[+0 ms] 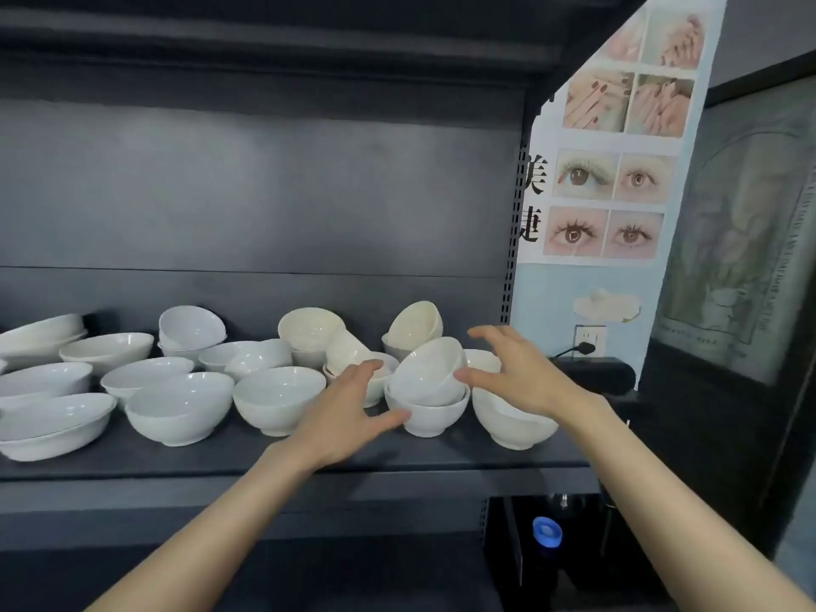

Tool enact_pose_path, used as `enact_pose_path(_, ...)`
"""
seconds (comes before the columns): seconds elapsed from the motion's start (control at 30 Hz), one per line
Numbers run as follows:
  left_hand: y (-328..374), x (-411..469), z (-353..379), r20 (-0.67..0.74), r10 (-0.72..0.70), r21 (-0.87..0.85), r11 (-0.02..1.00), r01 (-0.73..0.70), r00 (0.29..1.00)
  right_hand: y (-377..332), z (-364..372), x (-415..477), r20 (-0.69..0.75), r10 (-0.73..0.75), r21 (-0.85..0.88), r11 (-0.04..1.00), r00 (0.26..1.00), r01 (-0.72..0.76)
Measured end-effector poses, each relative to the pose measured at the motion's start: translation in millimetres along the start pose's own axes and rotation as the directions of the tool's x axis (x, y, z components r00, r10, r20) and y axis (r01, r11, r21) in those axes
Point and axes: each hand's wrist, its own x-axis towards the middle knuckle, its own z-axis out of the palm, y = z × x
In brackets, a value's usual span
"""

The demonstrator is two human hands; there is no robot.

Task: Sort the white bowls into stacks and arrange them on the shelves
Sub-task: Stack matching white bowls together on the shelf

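Open-fingered, left hand (349,404) and right hand (516,375) are flanking a tilted bowl (430,368), perhaps touching it; seating it level looks next.

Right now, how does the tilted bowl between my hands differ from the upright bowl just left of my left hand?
The tilted bowl leans inside a lower bowl; the upright bowl stands level, directly on the shelf. The tilted bowl looks smaller, the upright bowl wider. Both are plain white.

Both forearms (221,523) are bare, as are the left hand (349,417) and right hand (516,373).
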Motion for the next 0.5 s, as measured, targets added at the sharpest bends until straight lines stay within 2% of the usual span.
enact_pose_path(0.07, -3.4, 11.2, 8.8, 0.002, -0.018, -0.051, 0.999, 0.018, 1.0, 4.2, 3.7, 11.6, -0.006, -0.003, 0.107, 0.994, 1.0, 0.003)
enact_pose_path(0.23, -11.3, 26.4, 33.0, 0.025, -0.083, -0.178, 0.98, 0.086, 0.996, 21.2, 13.8, 35.6, 0.11, -0.049, 0.201, 0.979, 0.993, 0.026)
enact_pose_path(0.43, -15.2, 35.5, 46.8, -0.031, -0.128, -0.249, 0.961, 0.116, 0.991, 37.4, 19.3, 58.3, 0.075, -0.116, 0.166, 0.981, 0.99, 0.102)
enact_pose_path(0.5, -12.9, 36.0, 49.0, -0.049, -0.154, -0.278, 0.951, 0.135, 0.987, 44.5, 21.5, 57.0, 0.073, -0.112, 0.208, 0.974, 0.991, 0.095)
